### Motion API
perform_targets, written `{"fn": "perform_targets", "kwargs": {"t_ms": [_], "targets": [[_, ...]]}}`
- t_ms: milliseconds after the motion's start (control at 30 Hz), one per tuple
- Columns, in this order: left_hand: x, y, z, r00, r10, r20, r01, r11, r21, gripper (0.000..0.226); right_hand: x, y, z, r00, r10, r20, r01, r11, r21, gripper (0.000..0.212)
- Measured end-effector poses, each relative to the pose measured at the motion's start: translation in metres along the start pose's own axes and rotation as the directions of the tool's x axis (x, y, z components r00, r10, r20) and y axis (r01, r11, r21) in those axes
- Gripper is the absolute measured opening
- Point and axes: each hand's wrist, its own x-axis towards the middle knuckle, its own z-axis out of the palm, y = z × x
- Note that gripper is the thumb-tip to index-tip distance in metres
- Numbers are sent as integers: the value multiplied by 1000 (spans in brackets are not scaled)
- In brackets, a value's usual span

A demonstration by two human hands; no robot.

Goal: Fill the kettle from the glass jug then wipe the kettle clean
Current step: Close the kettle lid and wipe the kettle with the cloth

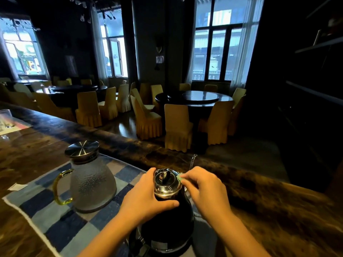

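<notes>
I see the left hand (pixel 148 193) gripping the kettle (pixel 167 216) body; the right hand (pixel 204 190) pinches a green cloth (pixel 179 176) against its lid (pixel 165 178); jug (pixel 91 182) stands beside on the worktop (pixel 278 210)

We read this as a restaurant dining hall, viewed from behind a long dark wooden counter (pixel 115 143) running from the left edge to the lower right of the frame. Evidence: a large round dining table (pixel 194 98) with a raised turntable, right of centre, ringed by chairs in pale skirted covers (pixel 177 127). More round tables (pixel 79 89) with the same covered chairs fill the centre left. Tall windows (pixel 219 52) with sheer curtains line the far wall; the room itself is dim. Dark wall shelves (pixel 319 45) occupy the upper right. At the far left edge of the counter stand drinking glasses (pixel 5 115) on a mat, too blurred to count.
</notes>
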Motion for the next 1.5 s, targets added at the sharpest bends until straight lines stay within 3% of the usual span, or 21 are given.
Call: {"fn": "perform_targets", "kwargs": {"t_ms": [100,200,267,333,500,633,767,833,967,1067,1200,1267,1333,1400,1500], "targets": [[-4,3,0,1000,-11,-26,10,1000,-12,93,-13,-8,4,990,-143,0,142,984,-108,8],[-6,12,-4,1000,-16,-19,14,998,-62,90,-21,-9,4,963,-267,18,268,961,-70,10],[-7,13,-8,998,-49,32,54,982,-182,99,-13,3,6,979,-190,-68,190,982,-15,10],[-9,11,-11,995,-48,92,78,932,-353,79,-9,9,7,990,-95,-102,96,995,4,11],[-10,5,-14,987,-82,140,139,870,-473,93,-22,-12,12,972,-228,-50,230,973,33,17],[-17,13,0,981,-168,102,196,811,-552,89,-10,5,17,986,-15,-166,47,981,190,13],[-15,13,6,977,-211,32,172,687,-707,67,-26,-15,23,964,-200,-173,226,963,146,14],[-15,11,5,962,-268,-59,115,590,-799,50,-27,-19,23,968,-205,-146,225,964,141,14],[-25,11,2,930,-354,-99,61,413,-909,31,-24,-34,17,980,-124,-157,123,992,-18,11],[-25,9,1,929,-370,-17,89,267,-960,19,-24,-66,25,976,-218,9,214,946,-245,7],[-26,5,-7,959,-279,51,117,222,-968,23,1,-91,40,973,-215,89,232,863,-449,18],[-27,-1,-15,973,-213,84,134,235,-963,20,15,-98,41,989,-140,39,145,933,-328,19],[-24,-12,-26,986,-126,110,143,296,-945,18,27,-104,35,997,65,-42,-59,989,134,12],[-14,-21,-39,996,-36,83,91,363,-927,24,40,-107,25,981,180,-68,-123,860,496,7],[8,-32,-54,990,134,31,-30,431,-902,38,52,-113,22,977,213,17,-174,750,638,8]]}}
